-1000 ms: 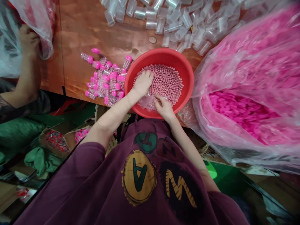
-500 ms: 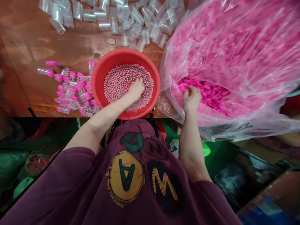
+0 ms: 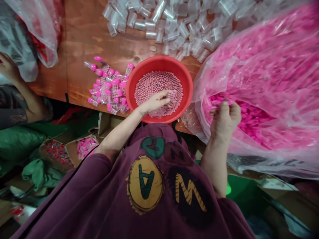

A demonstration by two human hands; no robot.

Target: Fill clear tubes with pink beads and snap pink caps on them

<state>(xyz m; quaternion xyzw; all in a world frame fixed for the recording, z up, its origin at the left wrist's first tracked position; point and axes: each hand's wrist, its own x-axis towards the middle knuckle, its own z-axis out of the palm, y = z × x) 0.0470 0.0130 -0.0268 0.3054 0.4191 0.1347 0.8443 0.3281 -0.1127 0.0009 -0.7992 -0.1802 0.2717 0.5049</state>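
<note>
Over the red bowl (image 3: 131, 74) is my left hand (image 3: 157, 102), its fingers closed around a small clear tube (image 3: 171, 95) that looks filled with pink beads. Loose pink beads (image 3: 149, 83) lie in the bowl beneath it. My right hand (image 3: 228, 114) pinches a bright pink cap (image 3: 227, 101) at the mouth of the large plastic bag (image 3: 251, 76). More pink caps (image 3: 254, 121) show in the bag's opening. Left of the bowl lies a heap of capped, bead-filled tubes (image 3: 109, 88).
Many clear empty tubes (image 3: 171, 25) are spread along the far side of the wooden table (image 3: 87, 36). Another person's arm (image 3: 25, 89) is at the left, near a bag with red contents (image 3: 47, 36). Below the table edge stand boxes of small red and pink pieces (image 3: 86, 146).
My view has turned left, so the table appears shifted right. My left hand has risen from the beads with the tube. My right hand has lifted from the caps holding one.
</note>
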